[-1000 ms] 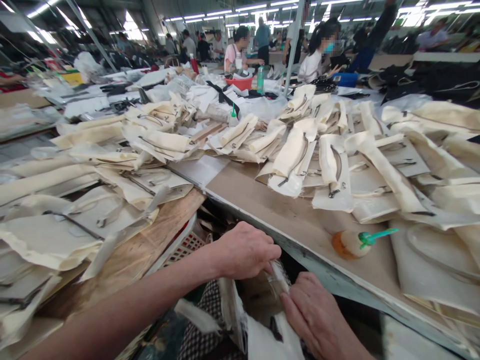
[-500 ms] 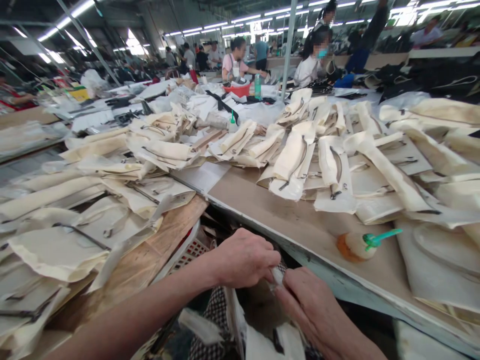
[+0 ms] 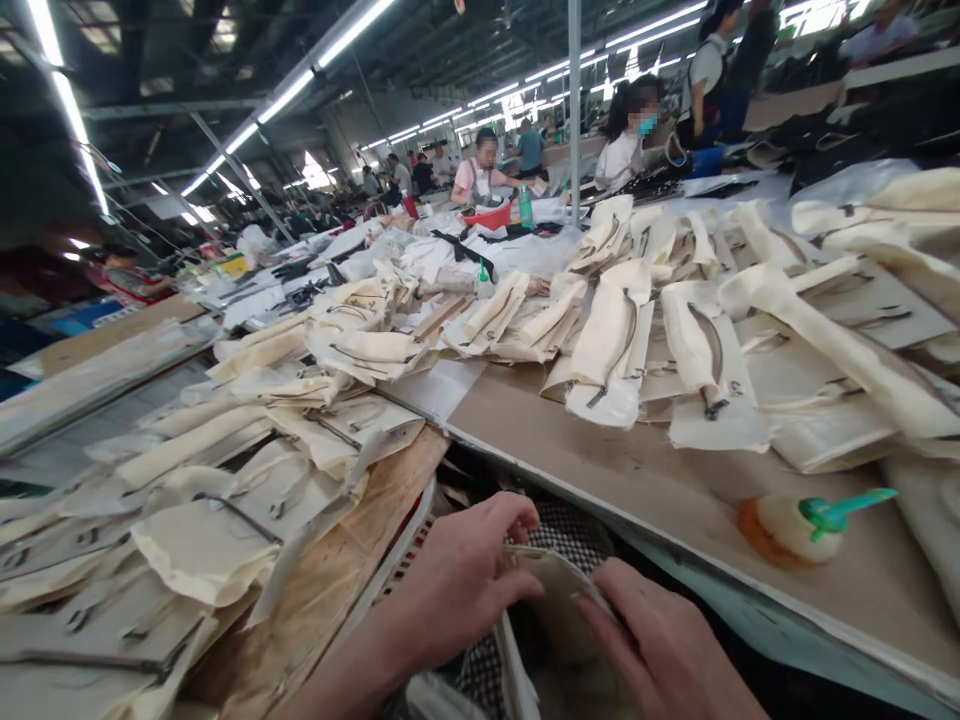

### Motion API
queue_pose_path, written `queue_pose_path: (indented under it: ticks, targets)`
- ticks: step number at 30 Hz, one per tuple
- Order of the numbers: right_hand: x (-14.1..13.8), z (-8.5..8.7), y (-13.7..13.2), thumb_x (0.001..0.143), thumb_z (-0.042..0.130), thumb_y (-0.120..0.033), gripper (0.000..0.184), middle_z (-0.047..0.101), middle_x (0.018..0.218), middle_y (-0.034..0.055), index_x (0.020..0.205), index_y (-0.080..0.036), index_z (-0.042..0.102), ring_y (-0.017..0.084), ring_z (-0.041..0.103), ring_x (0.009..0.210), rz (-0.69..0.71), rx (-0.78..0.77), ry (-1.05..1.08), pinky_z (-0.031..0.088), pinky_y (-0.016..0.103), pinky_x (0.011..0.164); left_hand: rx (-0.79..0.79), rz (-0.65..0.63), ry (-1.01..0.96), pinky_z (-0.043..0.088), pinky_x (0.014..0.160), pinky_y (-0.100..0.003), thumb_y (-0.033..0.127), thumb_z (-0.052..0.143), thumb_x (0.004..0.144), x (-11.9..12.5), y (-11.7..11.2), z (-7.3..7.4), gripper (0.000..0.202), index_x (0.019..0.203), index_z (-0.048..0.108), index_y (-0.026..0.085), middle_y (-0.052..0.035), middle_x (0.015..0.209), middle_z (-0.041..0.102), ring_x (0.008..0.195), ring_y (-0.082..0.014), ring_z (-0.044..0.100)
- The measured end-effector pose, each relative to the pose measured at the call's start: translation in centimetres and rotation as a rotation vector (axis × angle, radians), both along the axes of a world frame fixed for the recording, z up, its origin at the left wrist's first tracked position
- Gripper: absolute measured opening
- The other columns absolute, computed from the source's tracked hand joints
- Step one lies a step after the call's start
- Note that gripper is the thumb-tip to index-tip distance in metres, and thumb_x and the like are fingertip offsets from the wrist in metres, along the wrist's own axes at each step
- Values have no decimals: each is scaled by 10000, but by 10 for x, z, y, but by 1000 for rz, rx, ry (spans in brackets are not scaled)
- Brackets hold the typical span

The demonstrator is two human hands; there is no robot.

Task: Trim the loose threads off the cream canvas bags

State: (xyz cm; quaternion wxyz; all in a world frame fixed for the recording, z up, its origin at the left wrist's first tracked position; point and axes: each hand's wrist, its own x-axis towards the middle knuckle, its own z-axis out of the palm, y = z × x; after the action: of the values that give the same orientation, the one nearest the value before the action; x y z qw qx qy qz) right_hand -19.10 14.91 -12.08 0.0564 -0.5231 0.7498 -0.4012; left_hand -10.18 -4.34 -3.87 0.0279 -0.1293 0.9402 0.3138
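Low in the view, both my hands hold a cream fabric piece (image 3: pixel 551 590) over my lap. My left hand (image 3: pixel 457 580) is closed on its left edge, fingers curled over the top. My right hand (image 3: pixel 660 650) grips its right side with the thumb pressed on the cloth. Under the piece lies black-and-white checked cloth (image 3: pixel 570 525). A glue bottle with a green nozzle (image 3: pixel 795 525) lies on its side on the table, to the right of my hands.
Several cream zippered fabric pieces (image 3: pixel 615 330) are piled across the brown table (image 3: pixel 600 460) and on a wooden bench (image 3: pixel 322 590) at left. A white slotted basket (image 3: pixel 401 560) sits between them. Other people work at far tables.
The camera has tilted up. My hands have moved lower in view and now hold a wider, opened-out part of the cream piece instead of pinching a narrow strip.
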Motion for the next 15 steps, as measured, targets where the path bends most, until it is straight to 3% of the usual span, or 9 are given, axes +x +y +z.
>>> queue_pose_path:
  ticks: [4,11,15]
  targets:
    - [2,-2,1,1050,304,-351,343,576,672,-20,770,-235,465,139,578,542,-15,-3,20,463,237,489,7,63,72,408,795,-243,55,680,780,15,4,-8,281,955,553,235,58,952,621,889,-137,595]
    - [4,-1,0,1044,311,-338,338,578,652,-17,761,-242,468,153,602,534,-35,-9,62,491,246,478,-144,30,75,420,764,-266,37,633,810,19,10,-8,227,893,519,214,32,952,606,856,-158,585]
    - [1,3,1,1028,336,-305,228,621,779,7,903,-242,515,171,650,641,3,-2,44,555,271,553,-221,106,32,432,730,-287,50,666,792,21,16,-7,239,893,521,210,28,888,594,817,-180,590]
